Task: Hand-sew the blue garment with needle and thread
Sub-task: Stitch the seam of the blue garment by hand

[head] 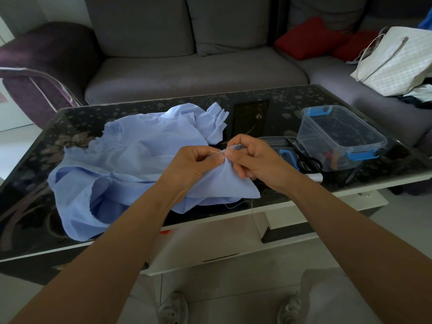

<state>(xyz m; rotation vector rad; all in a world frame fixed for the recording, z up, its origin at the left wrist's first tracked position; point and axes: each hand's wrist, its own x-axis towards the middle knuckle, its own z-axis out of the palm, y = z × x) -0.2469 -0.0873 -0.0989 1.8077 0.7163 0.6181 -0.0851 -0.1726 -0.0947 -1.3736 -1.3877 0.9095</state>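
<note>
Your left grip [198, 161] pinches the needle [216, 152]. Your right grip [253, 157] pinches up a fold of the blue garment [131, 160] so the cloth is tight for the stitch. The rest lies on the table [275, 197].

Clear plastic box [312, 136], scissors [309, 163], grey sofa [187, 73]

Dim, flat daylight with a cool cast. The brightest patch is the pale floor [18, 141] far left of the left grip [198, 160]. The glossy black worktop [257, 108] carries a faint sheen left of that grip. Soft shadow edges the blue garment [131, 146] just below the right grip [254, 157]. Both grips look sharp. Wide-angle bowing bends the worktop's edges and stretches the forearms toward the lower corners.
</note>
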